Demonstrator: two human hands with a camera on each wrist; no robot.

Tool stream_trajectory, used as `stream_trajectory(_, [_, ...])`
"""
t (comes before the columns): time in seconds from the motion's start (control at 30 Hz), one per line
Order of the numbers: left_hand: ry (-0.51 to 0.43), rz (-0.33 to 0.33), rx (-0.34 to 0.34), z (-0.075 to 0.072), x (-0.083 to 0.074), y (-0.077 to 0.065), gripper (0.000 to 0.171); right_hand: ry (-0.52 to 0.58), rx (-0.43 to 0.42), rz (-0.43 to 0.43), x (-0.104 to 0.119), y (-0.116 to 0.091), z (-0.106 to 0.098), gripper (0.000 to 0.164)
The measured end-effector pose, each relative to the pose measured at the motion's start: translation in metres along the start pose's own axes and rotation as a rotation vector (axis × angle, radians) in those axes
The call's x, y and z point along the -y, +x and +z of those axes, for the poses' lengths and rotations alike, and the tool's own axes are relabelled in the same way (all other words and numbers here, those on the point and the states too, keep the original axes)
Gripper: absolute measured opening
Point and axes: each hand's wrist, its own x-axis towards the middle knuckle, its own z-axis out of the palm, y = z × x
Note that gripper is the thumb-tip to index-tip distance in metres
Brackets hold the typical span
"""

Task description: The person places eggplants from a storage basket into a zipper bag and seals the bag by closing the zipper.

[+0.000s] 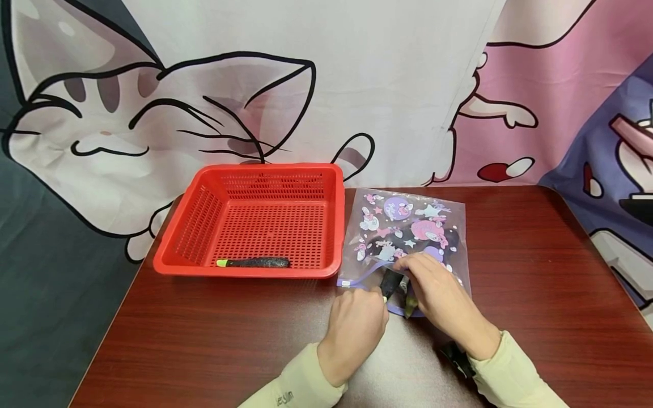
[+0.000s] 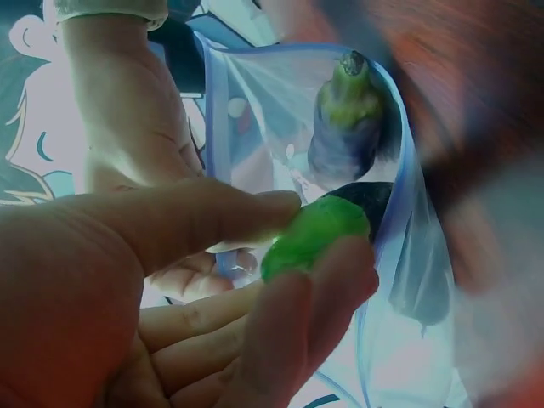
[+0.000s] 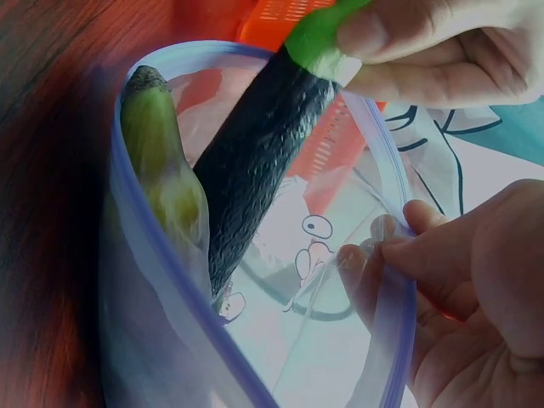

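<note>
My left hand (image 1: 357, 317) pinches the bright green end of a long, dark, bumpy vegetable (image 3: 263, 144) between thumb and fingers. The vegetable's dark length slants down inside the mouth of a clear zip bag (image 1: 357, 226) printed with pink and purple cartoon figures. With thumb and fingertips, my right hand (image 1: 441, 292) grips the purple-edged rim of this bag and the mouth stands wide. Inside the bag, an eggplant (image 2: 344, 119) leans against the opposite side, its green stem end at the opening. More dark shapes show through the bag's printed film.
A red perforated basket (image 1: 250, 272) stands left of the bag, near the back edge of the brown table (image 1: 204, 334). Another dark vegetable with a yellow-green tip (image 1: 260, 262) lies along its front wall. A cartoon-printed curtain (image 1: 398, 85) hangs behind the table.
</note>
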Motion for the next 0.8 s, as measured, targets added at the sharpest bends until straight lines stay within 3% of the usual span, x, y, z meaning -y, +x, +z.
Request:
stream_trajectory(0.33, [0.050,-0.002,-0.015,0.005,-0.010,0.010,0.028,0.001,0.010,0.004,0.001,0.000,-0.001,0.035])
stream_trajectory(0.5, [0.088,0.000,-0.066,0.014,-0.013,0.012,0.021,0.002,0.013,0.008,0.001,0.000,-0.001,0.035])
stream_trajectory(0.8, [0.068,-0.023,-0.071,0.020,-0.014,0.016,0.013,0.003,0.018,0.023,0.002,0.000,-0.001,0.036])
